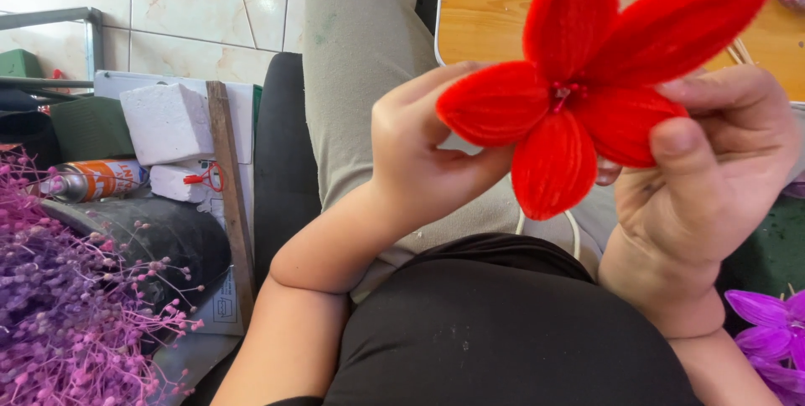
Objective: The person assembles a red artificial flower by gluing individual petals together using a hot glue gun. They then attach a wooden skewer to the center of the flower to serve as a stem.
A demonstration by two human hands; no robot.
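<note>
The wooden counter (486, 12) lies at the far side, beyond the person's lap, and on the left a big bundle of purple and pink dried sprigs (59, 305) spreads over a dark round tub (159, 242). Behind the tub stand white foam blocks (168, 125), a wooden strip (231, 196) and a spray can (92, 179) lying on its side. In the middle, held up over the lap, is the red flower (579, 87), made of fuzzy petals, five of them, with a small dark centre. The right hand (713, 179) is closed on the flower from the right side, its thumb pressing on the front of a lower right petal and its fingers behind. The left hand (419, 150) is pinched on the left petal, thumb below the petal and fingers at its back. At the near right corner a small purple flower (767, 330) shows partly.
</note>
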